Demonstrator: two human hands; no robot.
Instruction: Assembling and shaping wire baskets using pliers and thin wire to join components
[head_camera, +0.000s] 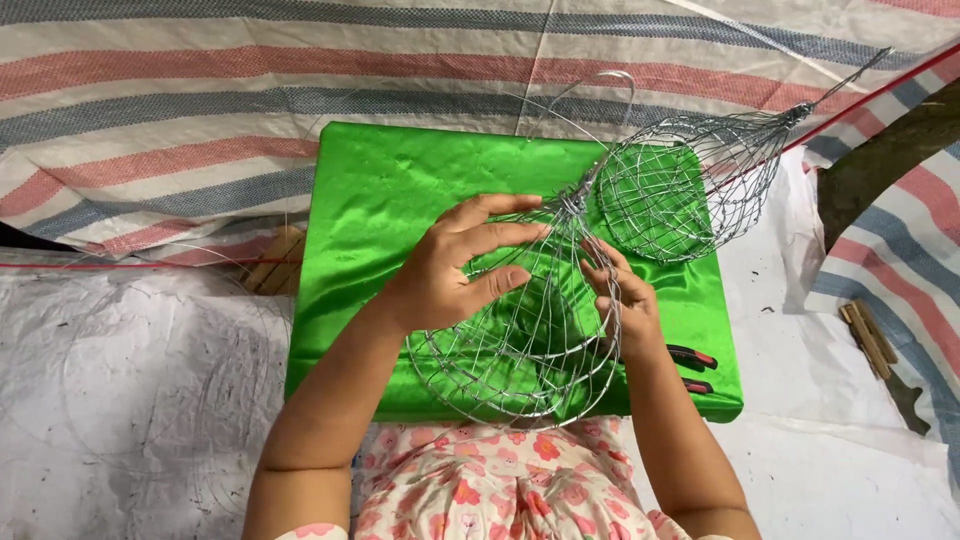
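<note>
2 silver wire-mesh baskets (530, 330) joined at a twisted neck, lying on green satin-covered table (380, 200). Left hand (450, 270) spread flat over near basket, steadying. Right hand (620, 300) fingers pinching single wire strands near neck. Step judged: weaving mesh. Next likely needs firm twist, steady hold.

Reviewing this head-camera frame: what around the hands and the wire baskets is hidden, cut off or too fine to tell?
- Right hand fingertips: head view, tucked among the near wire basket wires; exact grip unclear.
- Red-and-black tool: mostly hidden behind the right wrist.
- Far wire basket handle: thin, fading toward the upper right against the striped tarp.
- Loose wire coils on the white sheet: too faint to count.
</note>
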